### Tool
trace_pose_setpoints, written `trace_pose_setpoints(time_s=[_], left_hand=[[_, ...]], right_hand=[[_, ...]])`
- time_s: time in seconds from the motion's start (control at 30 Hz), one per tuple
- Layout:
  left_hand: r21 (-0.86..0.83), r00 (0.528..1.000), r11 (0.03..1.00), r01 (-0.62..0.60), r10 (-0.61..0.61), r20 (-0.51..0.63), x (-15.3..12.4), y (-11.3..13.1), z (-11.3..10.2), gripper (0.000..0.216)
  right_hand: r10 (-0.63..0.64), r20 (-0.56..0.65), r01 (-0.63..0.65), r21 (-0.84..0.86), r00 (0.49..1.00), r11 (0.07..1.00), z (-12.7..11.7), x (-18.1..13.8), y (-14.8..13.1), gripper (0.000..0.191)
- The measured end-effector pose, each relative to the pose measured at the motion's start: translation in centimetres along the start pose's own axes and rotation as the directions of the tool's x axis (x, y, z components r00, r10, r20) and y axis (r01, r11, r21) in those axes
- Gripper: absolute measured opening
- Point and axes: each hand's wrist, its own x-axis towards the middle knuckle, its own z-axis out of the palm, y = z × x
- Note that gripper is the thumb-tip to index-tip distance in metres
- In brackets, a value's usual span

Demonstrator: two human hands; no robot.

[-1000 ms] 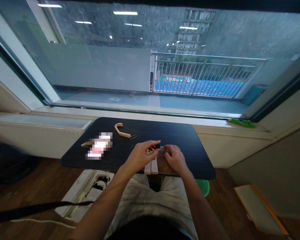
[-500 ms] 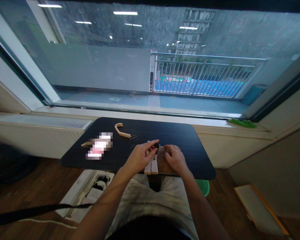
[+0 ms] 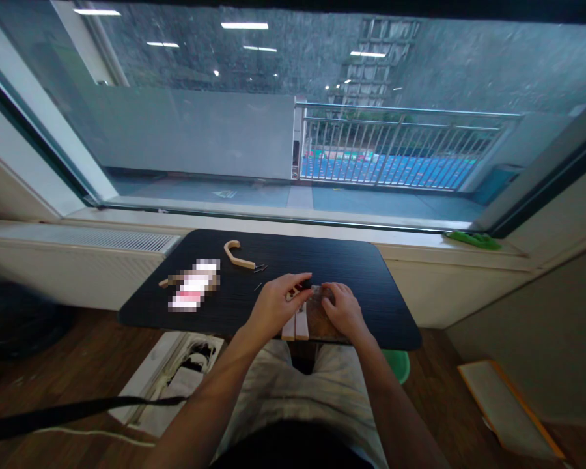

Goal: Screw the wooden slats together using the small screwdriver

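My left hand [image 3: 273,305] hovers over two pale wooden strips [image 3: 294,325] at the near edge of the black table [image 3: 376,280]. Its fingers are pinched on a small dark object [image 3: 305,284] that I cannot make out. My right hand [image 3: 342,309] rests on a brownish board [image 3: 314,319] beside the strips, fingers curled and pressing on its far end. The two hands nearly touch at the fingertips.
A curved wooden hook piece [image 3: 236,255] lies further back with small dark nails [image 3: 260,268] beside it. A blurred pink-and-white pack [image 3: 193,291] lies left. A green cloth [image 3: 473,240] sits on the windowsill; a green stool [image 3: 398,365] stands below the table.
My left hand's fingertips shifted slightly with the small dark object, up and then back down. My right hand stayed on the board.
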Motion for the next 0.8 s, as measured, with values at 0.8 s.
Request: trace_pose_setpoints(time_s=[0.8], left_hand=[[0.028, 1.0, 0.999, 0.016, -0.017, 0.026, -0.19, 0.34, -0.27, 0.026]], right_hand=[[0.006, -0.007, -0.005, 0.006, 1.0, 1.0, -0.09, -0.04, -0.09, 0.032]])
